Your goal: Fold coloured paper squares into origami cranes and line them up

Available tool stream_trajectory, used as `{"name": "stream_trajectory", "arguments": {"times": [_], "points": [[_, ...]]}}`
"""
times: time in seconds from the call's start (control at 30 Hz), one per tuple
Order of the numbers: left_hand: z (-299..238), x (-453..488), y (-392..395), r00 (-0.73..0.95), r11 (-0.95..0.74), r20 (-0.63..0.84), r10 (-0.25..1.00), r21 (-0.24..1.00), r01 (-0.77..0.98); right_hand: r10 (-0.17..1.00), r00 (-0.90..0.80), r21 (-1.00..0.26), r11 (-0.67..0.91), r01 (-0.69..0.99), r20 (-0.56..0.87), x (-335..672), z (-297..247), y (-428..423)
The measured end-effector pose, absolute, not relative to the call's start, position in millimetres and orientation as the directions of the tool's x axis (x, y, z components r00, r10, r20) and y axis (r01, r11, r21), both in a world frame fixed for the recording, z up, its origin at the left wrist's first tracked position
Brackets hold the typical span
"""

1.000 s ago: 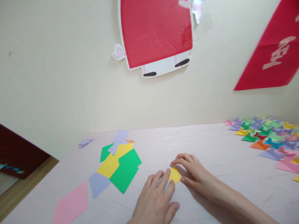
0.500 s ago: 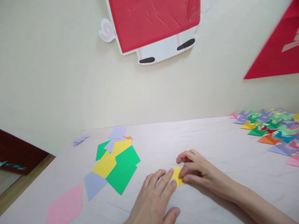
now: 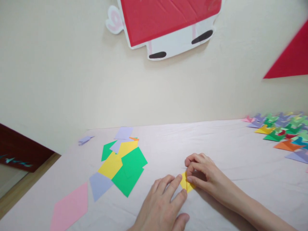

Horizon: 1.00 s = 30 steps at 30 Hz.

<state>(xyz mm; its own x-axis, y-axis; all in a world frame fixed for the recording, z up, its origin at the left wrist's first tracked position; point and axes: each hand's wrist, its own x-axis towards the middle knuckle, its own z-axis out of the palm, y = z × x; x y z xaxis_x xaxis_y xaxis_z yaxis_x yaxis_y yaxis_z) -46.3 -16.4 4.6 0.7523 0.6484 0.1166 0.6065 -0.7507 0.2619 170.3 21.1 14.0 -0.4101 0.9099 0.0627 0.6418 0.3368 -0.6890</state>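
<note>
Small yellow origami paper [image 3: 184, 182] flat on the pale cloth [image 3: 163, 144], near edge from where I stand, between the two hands. Left hand [image 3: 162, 205] palm down, fingers spread and loosely bent, not gripping; index and middle tips press the paper's left side, thumb out on the cloth. Right hand [image 3: 204, 171] has thumb and forefinger pinched together on the paper's right part, by an upright fold line; other fingers curled above. Off to the left, overlapping loose sheets: two green sheets [image 3: 127, 179], two yellow sheets [image 3: 110, 165], more lavender at the far end, a bit of orange poking out. Lavender sheet [image 3: 99, 186] at the near end of that spread, pink sheet [image 3: 69, 207] just beside it, closer to the near edge. Folded lavender piece [image 3: 85, 140] apart, by the cloth's far left corner. Far right: rows of folded paper figures, mixed colours, orange figure [image 3: 287, 145] toward the near side. Wall behind carries a red-and-white cutout [image 3: 168, 24] and, to the right, a red banner [image 3: 293, 57], both cut off by the view.
</note>
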Motion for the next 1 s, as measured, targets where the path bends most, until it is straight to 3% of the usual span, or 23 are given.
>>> {"name": "stream_trajectory", "arguments": {"times": [0.37,0.57,1.0], "points": [[6.2,-43.3,-18.4,0.743,-0.737,0.1,0.662,0.264,0.622,0.92,-0.38,-0.658,0.343,0.67,0.093,166.2,11.1,19.7],[4.3,-44.0,-17.8,0.72,-0.706,0.1,0.687,0.326,0.628,0.926,-0.369,-0.662,0.33,0.673,0.087,165.2,11.8,19.5],[4.6,-42.6,-17.8,0.742,-0.745,0.13,0.658,0.255,0.616,0.927,-0.361,-0.652,0.335,0.68,0.099,165.0,10.1,18.7]]}}
